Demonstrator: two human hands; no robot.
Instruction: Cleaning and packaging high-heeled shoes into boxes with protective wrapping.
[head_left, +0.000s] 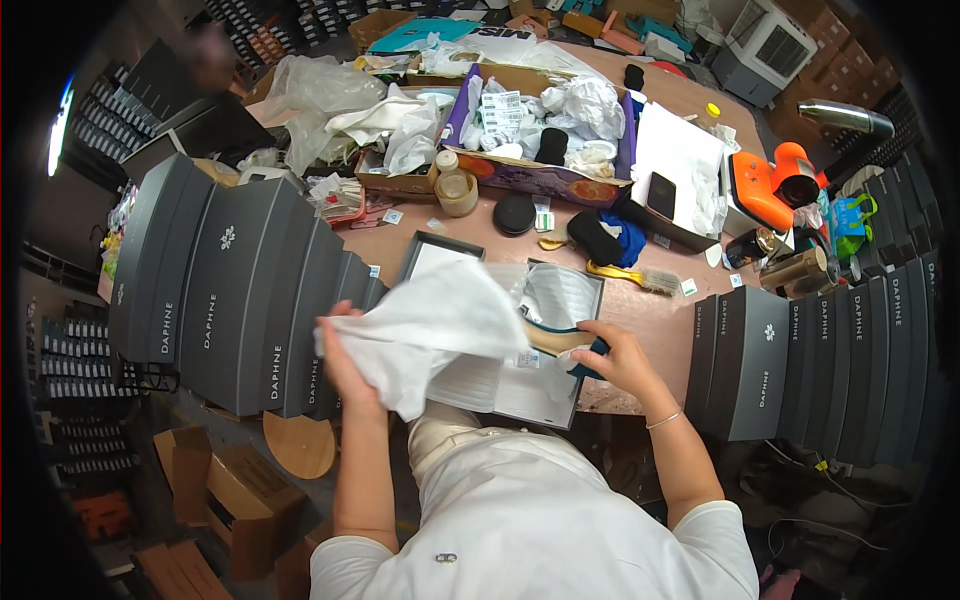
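My left hand [350,368] is closed on the edge of a white sheet [430,325], thin tissue paper or cloth, which fans out over the middle of the work area. My right hand [622,362] grips a shoe [548,339] by its dark teal heel end; its tan insole faces up. Beneath the shoe lies an open grey shoebox [571,403], lined with white wrapping, at the near table edge. The sheet hides part of the box and of a grey box part [425,243] behind it.
Grey shoeboxes stand in rows at left [240,290] and right [760,370]. Behind are a purple carton [625,150] of crumpled paper, a jar [457,190], a round black tin [514,214], a yellow-handled brush [640,278], a phone [661,194] and an orange device [752,185].
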